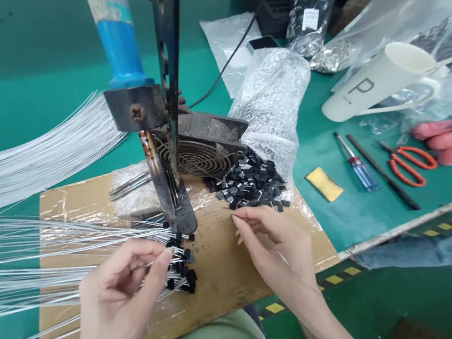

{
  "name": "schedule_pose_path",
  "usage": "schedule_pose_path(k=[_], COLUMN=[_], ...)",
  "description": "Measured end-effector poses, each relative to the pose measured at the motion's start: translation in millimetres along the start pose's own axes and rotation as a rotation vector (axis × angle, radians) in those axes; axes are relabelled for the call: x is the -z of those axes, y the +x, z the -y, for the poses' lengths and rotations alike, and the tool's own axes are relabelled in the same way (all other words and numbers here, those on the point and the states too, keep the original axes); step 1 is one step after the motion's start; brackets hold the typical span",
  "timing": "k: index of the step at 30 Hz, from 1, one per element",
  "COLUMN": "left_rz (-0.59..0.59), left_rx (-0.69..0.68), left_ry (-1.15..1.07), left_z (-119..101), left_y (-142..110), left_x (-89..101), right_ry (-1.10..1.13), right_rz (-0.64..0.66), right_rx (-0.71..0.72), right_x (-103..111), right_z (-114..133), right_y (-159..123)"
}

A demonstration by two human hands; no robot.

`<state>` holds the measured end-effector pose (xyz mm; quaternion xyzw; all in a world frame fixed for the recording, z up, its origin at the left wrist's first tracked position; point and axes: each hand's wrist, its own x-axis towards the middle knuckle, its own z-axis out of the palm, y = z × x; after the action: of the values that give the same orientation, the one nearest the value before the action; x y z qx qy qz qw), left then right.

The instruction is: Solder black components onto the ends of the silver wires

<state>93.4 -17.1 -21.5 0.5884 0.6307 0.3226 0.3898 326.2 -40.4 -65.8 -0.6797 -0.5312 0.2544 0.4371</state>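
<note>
My left hand (pixel 126 296) is closed, thumb and forefinger pressed together beside the wire ends. What lies in that pinch, if anything, is hidden. White wires (pixel 68 277) run in from the left behind this hand, with small black connectors (pixel 190 275) at their ends just past the fingertips. Above them a soldering iron (pixel 158 173) with a blue handle points down in a metal stand (pixel 188 214). My right hand (pixel 276 246) pinches a thin wire (pixel 287 262), which trails along the wrist. Beyond those fingers lies a heap of loose black connectors (pixel 248 183).
Cardboard (pixel 226 287) covers the work area. A dark fan (pixel 198 151) stands behind the iron, with bubble wrap (pixel 274 95) alongside. Rightward lie a yellow sponge (pixel 324 184), screwdriver (pixel 358 165), black rod (pixel 384 172), orange-handled pliers (pixel 412 163) and a tipped white mug (pixel 377 83).
</note>
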Motion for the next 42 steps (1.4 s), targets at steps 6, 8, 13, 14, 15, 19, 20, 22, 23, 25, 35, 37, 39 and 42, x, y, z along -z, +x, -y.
schedule_pose_path(k=[6, 8, 13, 14, 15, 19, 20, 22, 23, 25, 35, 37, 39, 42], left_rz=[-0.003, -0.014, -0.014, -0.01, -0.006, 0.021, 0.023, 0.029, 0.032, 0.052, 0.109, 0.099, 0.085, 0.078], left_rx=[0.017, 0.017, 0.014, 0.014, 0.014, 0.016, 0.02, 0.021, 0.019, 0.018, 0.063, 0.069, 0.067, 0.062], left_ry=[-0.019, -0.033, -0.055, -0.061, -0.068, -0.082, -0.085, -0.085, -0.086, -0.082, -0.052, -0.058, -0.074, -0.093], left_z=[-12, -18, -24, -24, -23, -22, -22, -22, -21, -20, -17, -19, -20, -22], left_y=[4, 6, 8, 8, 8, 7, 7, 6, 6, 6, 4, 6, 7, 9], left_x=[-2.4, -3.4, -2.9, -2.2, -1.5, 0.8, 1.0, 1.0, 1.0, 1.6, 3.7, 2.3, 1.1, 0.5], right_ry=[0.662, 0.773, 0.865, 0.87, 0.873, 0.867, 0.871, 0.889, 0.898, 0.908, 0.893, 0.884, 0.876, 0.857], right_rz=[0.078, 0.135, 0.252, 0.259, 0.262, 0.276, 0.279, 0.277, 0.275, 0.272, 0.284, 0.294, 0.309, 0.31], right_rx=[-0.308, -0.37, -0.467, -0.471, -0.471, -0.463, -0.463, -0.469, -0.471, -0.474, -0.486, -0.495, -0.503, -0.479], right_x=[-26, -34, -41, -41, -41, -43, -44, -45, -45, -45, -41, -41, -42, -42], right_z=[29, 37, 48, 48, 48, 46, 46, 45, 45, 45, 51, 51, 51, 49], right_y=[-8, -9, -8, -8, -8, -11, -12, -13, -13, -13, -7, -6, -5, -6])
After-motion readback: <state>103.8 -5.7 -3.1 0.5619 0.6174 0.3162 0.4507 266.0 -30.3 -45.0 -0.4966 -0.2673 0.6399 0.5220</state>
